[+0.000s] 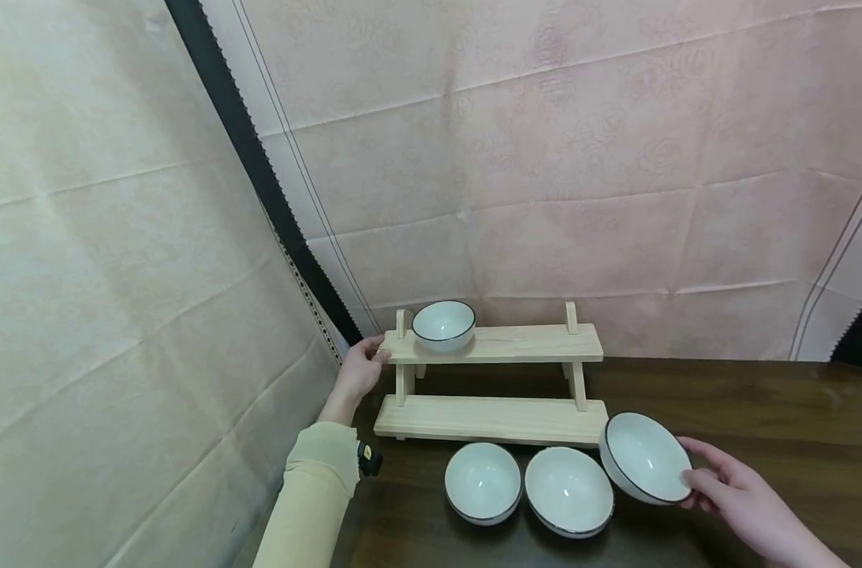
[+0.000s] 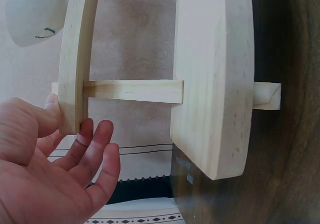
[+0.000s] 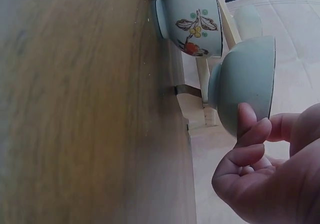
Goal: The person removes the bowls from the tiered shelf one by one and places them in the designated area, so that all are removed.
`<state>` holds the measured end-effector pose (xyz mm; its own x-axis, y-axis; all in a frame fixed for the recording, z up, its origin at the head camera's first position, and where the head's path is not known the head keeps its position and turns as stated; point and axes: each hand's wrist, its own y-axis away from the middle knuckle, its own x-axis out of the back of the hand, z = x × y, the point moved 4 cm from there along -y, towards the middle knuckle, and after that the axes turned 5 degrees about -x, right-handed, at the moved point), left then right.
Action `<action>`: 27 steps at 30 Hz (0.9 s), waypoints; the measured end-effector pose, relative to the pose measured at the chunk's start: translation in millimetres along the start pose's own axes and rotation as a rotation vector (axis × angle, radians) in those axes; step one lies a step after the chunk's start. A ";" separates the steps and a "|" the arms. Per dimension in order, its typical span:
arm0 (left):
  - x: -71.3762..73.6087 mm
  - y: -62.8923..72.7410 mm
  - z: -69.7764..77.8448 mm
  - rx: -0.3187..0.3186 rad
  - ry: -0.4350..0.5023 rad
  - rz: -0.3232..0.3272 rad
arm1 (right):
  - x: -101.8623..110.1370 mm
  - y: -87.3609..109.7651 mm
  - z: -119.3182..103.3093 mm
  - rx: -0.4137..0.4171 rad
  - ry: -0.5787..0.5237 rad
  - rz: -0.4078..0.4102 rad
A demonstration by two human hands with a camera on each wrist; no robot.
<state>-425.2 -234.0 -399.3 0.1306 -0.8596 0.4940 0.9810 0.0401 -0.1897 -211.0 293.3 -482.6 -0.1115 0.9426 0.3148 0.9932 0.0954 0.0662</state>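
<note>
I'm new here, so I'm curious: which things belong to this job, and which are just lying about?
Seemingly the job:
wooden stand, held by left hand
bowl in right hand
upper-shelf bowl
left table bowl
right table bowl

Just surroundings:
dark table
pale backdrop

In the head view, a creased, pale pink backdrop [image 1: 580,181] with a faint rose pattern spans 11 to 3 o'clock, crossed by long horizontal folds. A cream side sheet [image 1: 118,276] fills 8 to 10 o'clock, also creased. Between them a black band [image 1: 260,173] with a serrated edge slants from 11 o'clock down past the centre's left, beside a whitish border [image 1: 296,158] ruled with thin dark lines. A second dark strip [image 1: 860,323] shows at 3 o'clock. The dark brown, wood-grained counter [image 1: 743,410] stretches from 3 to 6 o'clock, faintly glossy under soft, even light.
</note>
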 end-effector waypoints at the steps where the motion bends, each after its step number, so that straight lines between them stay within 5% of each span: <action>1: 0.0 -0.3 -0.1 0.000 0.000 0.000 | 0.9 0.6 0.3 0.007 0.005 -0.004; 10: -0.7 -0.8 -0.7 0.005 0.004 0.000 | 8.9 2.4 2.7 -0.074 0.085 -0.044; 18: -1.3 -0.9 -0.3 0.006 0.009 -0.001 | 11.7 6.7 10.7 0.003 0.043 -0.075; 27: -1.0 -0.7 -1.0 0.005 0.009 0.000 | 12.6 7.6 12.4 -0.036 0.079 -0.136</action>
<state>-426.1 -233.7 -400.5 0.1296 -0.8640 0.4865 0.9817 0.0429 -0.1854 -204.5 309.9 -490.0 -0.2488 0.8933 0.3743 0.9671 0.2079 0.1468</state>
